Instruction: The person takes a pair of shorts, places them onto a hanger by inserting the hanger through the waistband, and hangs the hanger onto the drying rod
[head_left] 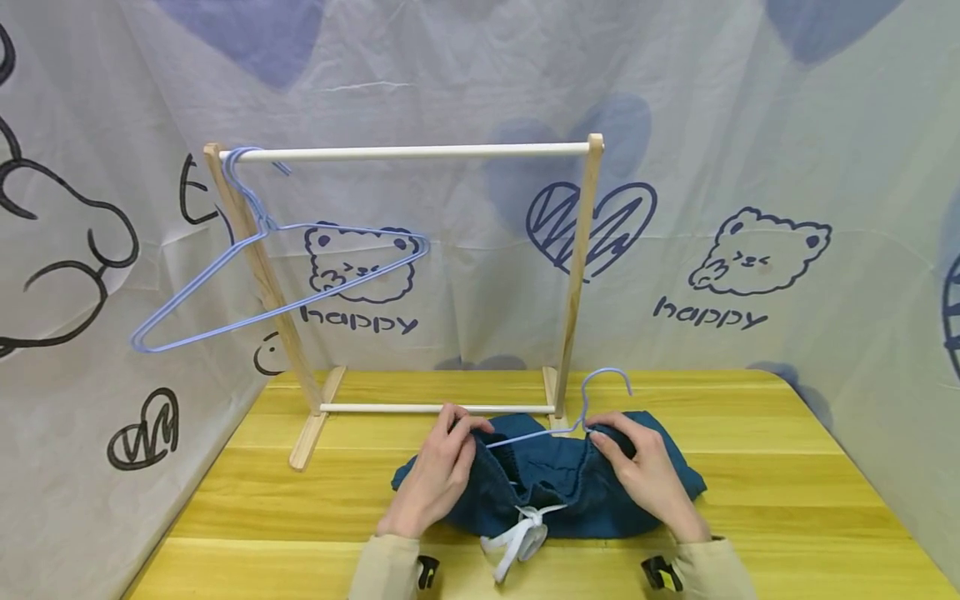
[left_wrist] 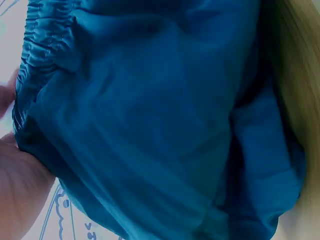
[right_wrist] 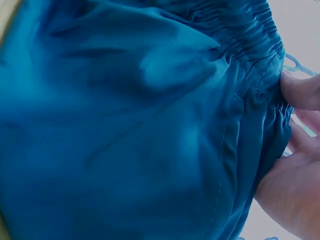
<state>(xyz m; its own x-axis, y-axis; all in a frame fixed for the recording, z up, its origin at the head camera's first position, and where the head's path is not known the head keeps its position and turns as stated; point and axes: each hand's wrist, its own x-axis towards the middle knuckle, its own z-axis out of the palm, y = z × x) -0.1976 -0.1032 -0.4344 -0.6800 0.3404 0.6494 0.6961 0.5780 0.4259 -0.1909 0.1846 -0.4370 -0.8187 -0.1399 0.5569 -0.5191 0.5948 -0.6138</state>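
Observation:
Dark teal drawstring shorts (head_left: 622,508) lie bunched on the table, a white drawstring (head_left: 525,537) tied in a bow at the front. Their gathered elastic waistband (right_wrist: 255,45) is pulled wide between both hands. My left hand (head_left: 438,475) grips its left side, also seen in the left wrist view beside the shorts (left_wrist: 140,110). On the opposite side, my right hand (head_left: 645,467) pinches the band, thumb on top. A light blue wire hanger (head_left: 525,437) lies partly inside the waist opening, its hook pointing up near my right fingers; its lower part is hidden by cloth.
Behind the shorts stands a wooden rack with a white top rail (head_left: 420,152) and a low rail (head_left: 435,408). Light blue hangers (head_left: 202,283) hang at its left end. A printed cloth (head_left: 465,83) backs the yellow wooden table (head_left: 247,533).

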